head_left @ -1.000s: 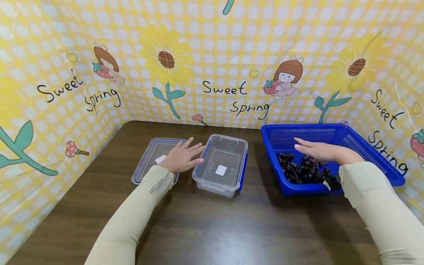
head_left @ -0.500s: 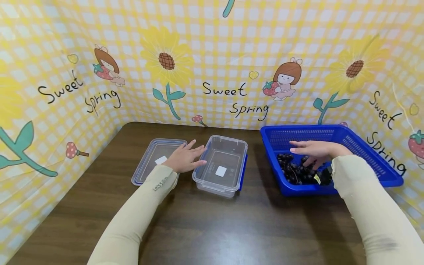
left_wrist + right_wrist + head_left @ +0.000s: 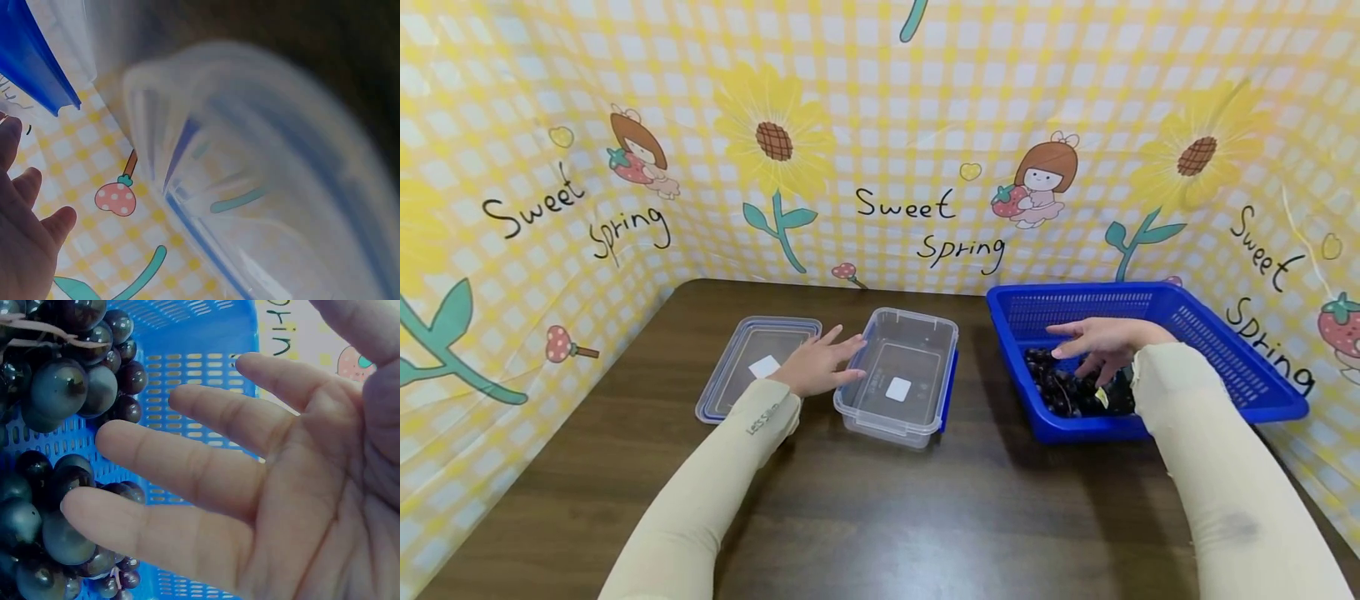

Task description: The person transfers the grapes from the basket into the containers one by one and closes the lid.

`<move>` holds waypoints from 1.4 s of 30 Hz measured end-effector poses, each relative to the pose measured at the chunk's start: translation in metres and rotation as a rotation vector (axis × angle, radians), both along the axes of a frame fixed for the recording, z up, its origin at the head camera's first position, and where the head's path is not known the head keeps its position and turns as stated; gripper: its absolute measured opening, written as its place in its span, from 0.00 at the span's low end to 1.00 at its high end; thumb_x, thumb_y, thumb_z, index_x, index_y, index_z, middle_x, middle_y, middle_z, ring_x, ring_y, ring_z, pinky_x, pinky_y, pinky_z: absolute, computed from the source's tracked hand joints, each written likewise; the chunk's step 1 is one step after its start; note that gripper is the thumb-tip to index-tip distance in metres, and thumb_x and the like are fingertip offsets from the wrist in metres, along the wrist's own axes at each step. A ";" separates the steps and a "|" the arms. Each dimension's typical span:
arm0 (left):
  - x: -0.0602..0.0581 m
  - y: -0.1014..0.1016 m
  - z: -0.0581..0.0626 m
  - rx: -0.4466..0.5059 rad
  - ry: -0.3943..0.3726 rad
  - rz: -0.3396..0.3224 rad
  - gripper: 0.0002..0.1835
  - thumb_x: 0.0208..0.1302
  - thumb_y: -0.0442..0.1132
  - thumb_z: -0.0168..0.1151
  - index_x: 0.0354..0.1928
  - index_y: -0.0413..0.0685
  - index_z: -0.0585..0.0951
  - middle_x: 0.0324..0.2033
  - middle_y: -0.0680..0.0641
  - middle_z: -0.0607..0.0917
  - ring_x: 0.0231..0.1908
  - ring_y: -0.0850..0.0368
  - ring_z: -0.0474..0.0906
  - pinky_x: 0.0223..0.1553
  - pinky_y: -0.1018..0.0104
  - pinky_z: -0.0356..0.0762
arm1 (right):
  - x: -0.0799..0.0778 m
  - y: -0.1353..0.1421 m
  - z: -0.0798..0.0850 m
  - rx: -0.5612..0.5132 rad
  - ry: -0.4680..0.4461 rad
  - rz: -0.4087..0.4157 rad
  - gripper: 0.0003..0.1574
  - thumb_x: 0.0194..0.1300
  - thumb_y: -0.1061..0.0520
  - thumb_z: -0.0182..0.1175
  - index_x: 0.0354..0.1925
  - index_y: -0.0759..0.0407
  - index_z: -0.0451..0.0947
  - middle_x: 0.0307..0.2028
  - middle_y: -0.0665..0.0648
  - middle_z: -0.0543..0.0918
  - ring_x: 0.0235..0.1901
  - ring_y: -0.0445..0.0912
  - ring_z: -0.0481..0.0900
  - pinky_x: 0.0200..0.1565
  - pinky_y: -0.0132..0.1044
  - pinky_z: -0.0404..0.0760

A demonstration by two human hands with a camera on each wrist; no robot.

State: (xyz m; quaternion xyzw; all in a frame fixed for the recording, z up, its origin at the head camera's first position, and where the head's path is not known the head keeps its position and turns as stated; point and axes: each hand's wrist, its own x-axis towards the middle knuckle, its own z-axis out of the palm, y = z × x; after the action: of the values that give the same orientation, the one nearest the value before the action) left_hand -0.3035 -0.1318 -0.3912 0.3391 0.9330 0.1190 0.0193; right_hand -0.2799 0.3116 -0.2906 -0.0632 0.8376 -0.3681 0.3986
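Dark grapes [image 3: 1058,390] lie in bunches in a blue plastic basket [image 3: 1090,428] at the right of the table. My right hand [image 3: 1105,337] is over them inside the basket, holding nothing. In the right wrist view its straight, spread fingers [image 3: 187,465] reach towards two bunches of grapes [image 3: 59,397], with one fingertip overlapping the lower bunch. My left hand [image 3: 816,367], fingers spread, hovers by the left rim of a clear plastic food container [image 3: 917,350] without its lid. Its lid [image 3: 752,337], edged with a blue seal, lies flat on the table partly behind that hand.
A brown wooden table [image 3: 850,508] carries everything. Behind and at the sides hangs a yellow checked cloth [image 3: 895,108] printed with flowers. Between basket and container runs a strip of table. A blue clip [image 3: 951,392] hangs along the container's right side.
My right hand has moved left and lower into the basket, its fingers now dipping towards the grapes. My left hand has shifted only slightly; container, lid and basket stay put.
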 end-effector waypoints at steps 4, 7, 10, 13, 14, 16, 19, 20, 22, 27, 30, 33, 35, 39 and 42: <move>-0.001 -0.001 -0.003 0.044 -0.029 -0.015 0.34 0.70 0.53 0.51 0.71 0.41 0.62 0.70 0.43 0.61 0.70 0.35 0.49 0.64 0.34 0.50 | -0.004 0.002 -0.004 0.010 -0.007 0.002 0.52 0.72 0.47 0.51 0.74 0.64 0.29 0.70 0.76 0.43 0.62 0.70 0.63 0.46 0.50 0.81; 0.000 -0.001 -0.003 0.066 -0.067 -0.019 0.34 0.71 0.52 0.51 0.71 0.40 0.60 0.70 0.42 0.60 0.69 0.35 0.52 0.65 0.38 0.52 | -0.006 0.003 -0.005 0.025 -0.007 0.008 0.52 0.72 0.47 0.51 0.74 0.65 0.29 0.70 0.76 0.43 0.61 0.69 0.65 0.45 0.49 0.82; 0.001 0.000 -0.001 0.071 -0.111 -0.018 0.35 0.71 0.52 0.50 0.72 0.40 0.57 0.71 0.41 0.57 0.69 0.38 0.55 0.66 0.44 0.54 | -0.009 0.003 -0.008 0.055 0.001 0.027 0.54 0.71 0.44 0.53 0.74 0.66 0.31 0.70 0.77 0.40 0.60 0.68 0.68 0.48 0.51 0.80; 0.002 0.000 0.000 0.075 -0.128 -0.027 0.35 0.72 0.51 0.50 0.72 0.39 0.56 0.71 0.40 0.56 0.69 0.42 0.57 0.67 0.48 0.54 | -0.011 0.002 -0.010 0.078 0.006 0.039 0.58 0.68 0.41 0.55 0.73 0.67 0.32 0.70 0.77 0.37 0.59 0.68 0.70 0.53 0.56 0.75; 0.002 0.000 0.001 0.076 -0.126 -0.027 0.35 0.72 0.51 0.51 0.72 0.39 0.56 0.71 0.40 0.56 0.69 0.43 0.57 0.67 0.48 0.55 | -0.012 0.002 -0.011 0.084 0.006 0.041 0.58 0.68 0.40 0.55 0.73 0.67 0.32 0.70 0.78 0.36 0.58 0.67 0.70 0.55 0.57 0.73; 0.002 0.000 0.002 0.071 -0.110 -0.031 0.35 0.72 0.51 0.51 0.72 0.39 0.57 0.71 0.40 0.56 0.68 0.43 0.58 0.67 0.49 0.56 | -0.014 0.002 -0.012 0.097 0.010 0.041 0.58 0.68 0.41 0.55 0.73 0.68 0.32 0.70 0.78 0.35 0.58 0.67 0.72 0.59 0.62 0.67; 0.001 0.001 0.002 0.051 -0.081 -0.030 0.34 0.72 0.51 0.51 0.72 0.39 0.58 0.71 0.42 0.57 0.68 0.44 0.60 0.66 0.50 0.57 | -0.016 0.000 -0.013 0.114 0.013 0.027 0.56 0.69 0.43 0.54 0.73 0.69 0.32 0.70 0.79 0.34 0.56 0.66 0.73 0.61 0.64 0.60; 0.001 0.001 0.002 0.045 -0.072 -0.029 0.34 0.71 0.51 0.51 0.72 0.39 0.59 0.71 0.42 0.57 0.67 0.44 0.60 0.66 0.50 0.57 | -0.017 -0.001 -0.014 0.128 0.018 0.026 0.56 0.69 0.44 0.54 0.73 0.70 0.32 0.69 0.79 0.35 0.56 0.66 0.74 0.61 0.65 0.59; 0.002 0.002 0.003 0.030 -0.055 -0.031 0.34 0.71 0.51 0.51 0.71 0.39 0.60 0.71 0.42 0.58 0.67 0.44 0.61 0.66 0.50 0.58 | -0.019 -0.002 -0.017 0.145 0.012 0.026 0.56 0.69 0.46 0.54 0.72 0.72 0.31 0.69 0.79 0.35 0.58 0.67 0.70 0.61 0.64 0.60; 0.003 0.003 0.004 0.014 -0.022 -0.045 0.33 0.71 0.51 0.52 0.70 0.38 0.61 0.70 0.41 0.60 0.66 0.43 0.63 0.65 0.50 0.60 | -0.024 -0.005 -0.026 0.158 -0.050 0.072 0.57 0.71 0.48 0.52 0.69 0.76 0.24 0.68 0.82 0.38 0.67 0.71 0.49 0.60 0.56 0.67; 0.003 0.004 0.004 0.009 -0.007 -0.055 0.33 0.71 0.50 0.51 0.70 0.37 0.62 0.70 0.41 0.60 0.66 0.43 0.63 0.65 0.50 0.61 | -0.025 -0.006 -0.031 0.172 -0.067 0.102 0.58 0.70 0.47 0.52 0.69 0.77 0.24 0.67 0.83 0.43 0.67 0.72 0.49 0.60 0.56 0.68; 0.003 0.004 0.005 0.002 0.002 -0.058 0.33 0.71 0.50 0.51 0.70 0.37 0.62 0.69 0.41 0.61 0.65 0.43 0.63 0.65 0.50 0.61 | -0.025 -0.008 -0.035 0.211 -0.043 0.133 0.59 0.69 0.44 0.53 0.70 0.76 0.27 0.67 0.83 0.45 0.66 0.73 0.51 0.62 0.60 0.62; 0.003 0.004 0.006 0.000 0.005 -0.061 0.32 0.71 0.49 0.52 0.70 0.36 0.62 0.69 0.41 0.61 0.65 0.42 0.64 0.65 0.50 0.61 | -0.025 -0.011 -0.036 0.240 -0.017 0.143 0.59 0.68 0.44 0.54 0.70 0.76 0.29 0.68 0.82 0.42 0.67 0.73 0.47 0.64 0.62 0.55; 0.004 0.005 0.009 -0.013 0.008 -0.056 0.32 0.71 0.49 0.51 0.70 0.37 0.62 0.69 0.41 0.61 0.65 0.42 0.64 0.65 0.50 0.61 | -0.026 -0.017 -0.037 0.292 0.022 0.157 0.58 0.68 0.44 0.55 0.70 0.76 0.31 0.69 0.80 0.37 0.68 0.73 0.38 0.66 0.64 0.48; 0.005 0.006 0.010 -0.023 0.017 -0.055 0.32 0.71 0.49 0.51 0.70 0.37 0.63 0.69 0.41 0.62 0.65 0.42 0.65 0.64 0.50 0.62 | -0.027 -0.020 -0.038 0.297 0.019 0.153 0.59 0.67 0.46 0.56 0.71 0.76 0.30 0.69 0.80 0.34 0.68 0.73 0.35 0.66 0.64 0.47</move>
State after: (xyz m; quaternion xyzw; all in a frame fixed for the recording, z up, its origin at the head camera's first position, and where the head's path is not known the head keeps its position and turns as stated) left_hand -0.2983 -0.1258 -0.3808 0.3652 0.9248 0.1048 0.0185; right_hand -0.3069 0.2916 -0.3282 -0.0706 0.8793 -0.2082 0.4224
